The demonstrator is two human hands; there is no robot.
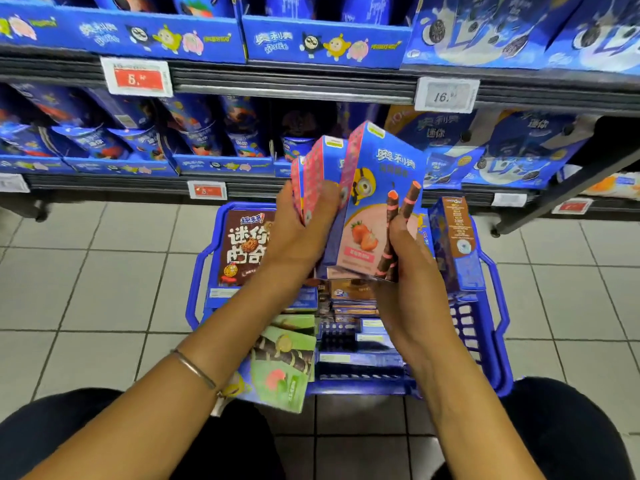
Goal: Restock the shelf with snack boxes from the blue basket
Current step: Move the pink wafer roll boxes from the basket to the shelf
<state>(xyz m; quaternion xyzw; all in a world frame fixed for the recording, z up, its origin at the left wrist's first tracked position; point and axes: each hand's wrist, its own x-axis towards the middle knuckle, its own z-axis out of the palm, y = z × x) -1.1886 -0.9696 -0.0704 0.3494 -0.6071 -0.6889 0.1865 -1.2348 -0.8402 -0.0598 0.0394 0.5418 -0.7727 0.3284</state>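
Above the blue basket I hold several blue-and-pink strawberry snack boxes upright, fanned apart. My left hand grips the left ones, thumb across their pink sides. My right hand grips the front box at its lower right corner. The basket on the floor holds a brown cookie box, a green box leaning over its near rim, a blue-and-brown box standing at its right side, and flat stacked boxes in the middle. The lower shelf ahead has a dark gap behind the raised boxes.
Two shelf levels of blue snack boxes fill the top of the view, with price tags on their rails. A black shelf leg slants down at the right. Grey tiled floor surrounds the basket. My knees frame the bottom.
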